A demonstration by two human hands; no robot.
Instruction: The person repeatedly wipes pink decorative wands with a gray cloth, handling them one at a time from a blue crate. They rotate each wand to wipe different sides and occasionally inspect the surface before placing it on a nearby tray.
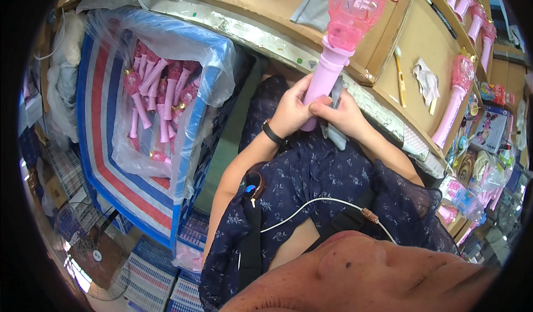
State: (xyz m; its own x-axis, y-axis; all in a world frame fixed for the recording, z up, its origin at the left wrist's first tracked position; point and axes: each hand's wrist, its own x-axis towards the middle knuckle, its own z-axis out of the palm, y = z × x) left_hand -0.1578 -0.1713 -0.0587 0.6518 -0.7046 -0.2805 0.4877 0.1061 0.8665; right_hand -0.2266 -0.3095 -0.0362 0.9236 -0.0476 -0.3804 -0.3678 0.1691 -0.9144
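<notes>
My left hand point(290, 111) grips the lilac handle of a pink plastic toy wand point(329, 64), whose clear pink faceted head points away over the bench edge. My right hand point(343, 114) is at the same handle's lower end, its thumb against it, with a grey cloth point(334, 137) held in its fingers and hanging below. Another toy wand point(452, 99) with a gold crown lies in the cardboard tray at the right. Beside it are a white rag point(426, 83) and a toothbrush with a yellow handle point(400, 76).
A blue-rimmed striped bin point(96, 116), lined with clear plastic, holds several toy wands at the left. Cardboard trays point(266, 6) cover the bench, with a grey cloth point(314, 8) and a black pen point(438, 14) in them. A fan point(93, 249) stands at lower left.
</notes>
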